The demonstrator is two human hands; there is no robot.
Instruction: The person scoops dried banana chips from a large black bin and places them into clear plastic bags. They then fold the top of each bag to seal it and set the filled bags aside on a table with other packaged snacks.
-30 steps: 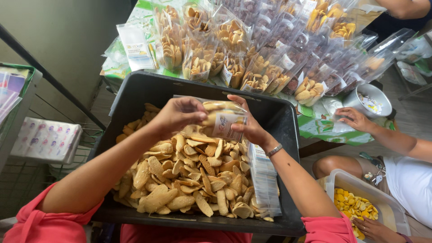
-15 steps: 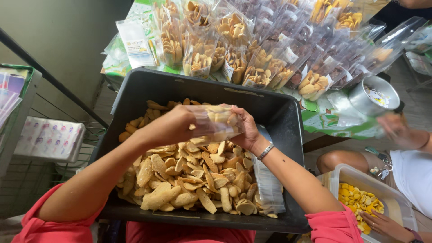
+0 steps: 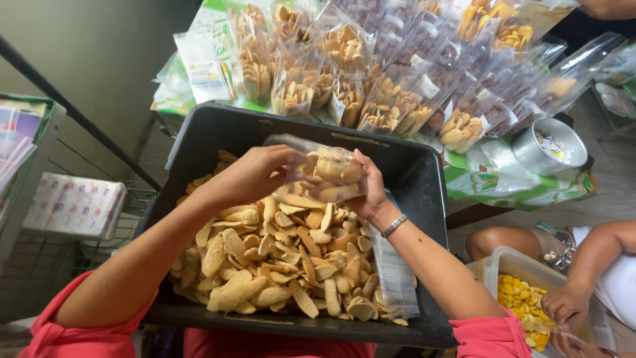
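— What's in hand over the black tub [image 3: 424,179] of crackers [image 3: 278,265]?

— A clear plastic bag [image 3: 331,174], part-filled, held above the heap. Left hand [image 3: 255,174] pinches its mouth, right hand [image 3: 368,192] cups its side.

— How will it handle?

— Light, slippery film, brittle crackers inside, probably; best held by the rim, not squeezed.
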